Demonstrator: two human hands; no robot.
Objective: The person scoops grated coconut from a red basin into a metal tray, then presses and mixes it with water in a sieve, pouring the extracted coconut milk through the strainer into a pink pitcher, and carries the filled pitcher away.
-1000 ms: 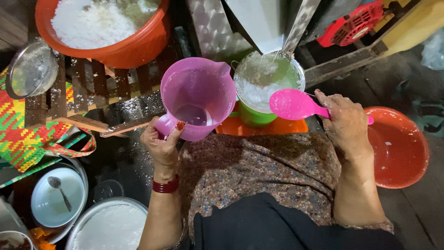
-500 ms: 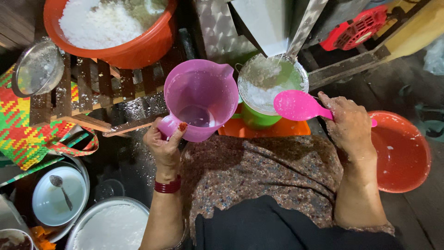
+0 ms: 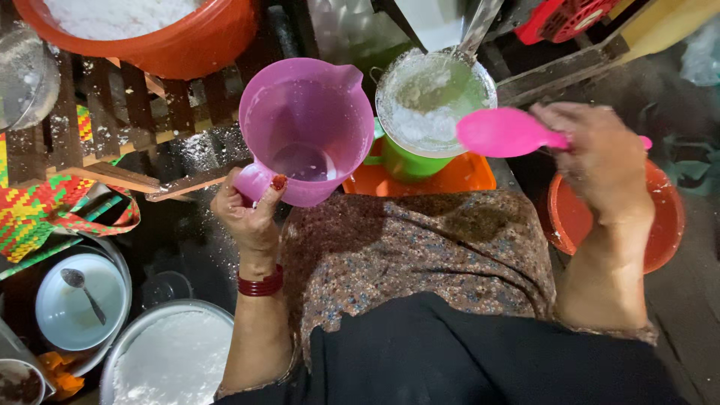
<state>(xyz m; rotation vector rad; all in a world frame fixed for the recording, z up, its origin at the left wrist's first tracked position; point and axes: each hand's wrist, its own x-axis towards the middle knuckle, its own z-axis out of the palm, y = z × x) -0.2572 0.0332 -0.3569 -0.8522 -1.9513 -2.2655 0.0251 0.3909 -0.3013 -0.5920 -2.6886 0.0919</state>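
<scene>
Head view: left hand [image 3: 251,217] clamped on handle of pink plastic jug [image 3: 306,127], now raised closer; right hand [image 3: 592,154] closed around pink plastic scoop [image 3: 504,133], drawn just off white-filled round sieve [image 3: 435,101] atop green cup [image 3: 405,161].

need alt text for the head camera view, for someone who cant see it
A seated person's left hand holds a purple plastic jug by its handle while the right hand holds a pink scoop beside a sieve of white powder resting on a green cup.
</scene>
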